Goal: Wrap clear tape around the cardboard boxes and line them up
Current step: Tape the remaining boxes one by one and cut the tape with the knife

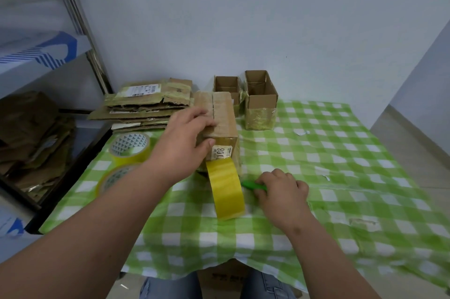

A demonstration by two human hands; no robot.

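Observation:
A closed cardboard box (pixel 222 116) lies on the green checked tablecloth (pixel 341 177), near the middle. My left hand (pixel 185 140) grips its left side, fingers on top and thumb on the front end by a white label. A roll of yellowish tape (pixel 225 188) stands on edge in front of the box, its strip stuck to the box's front face. My right hand (pixel 282 189) holds a green cutter (pixel 253 185) right beside the roll. Two open boxes (pixel 260 96) wrapped in tape stand side by side behind.
Two more tape rolls (pixel 129 148) lie at the table's left edge. A stack of flattened cardboard (pixel 143 104) sits at the back left. A metal shelf (pixel 80 31) with more cardboard stands on the left. A wall runs close behind the table.

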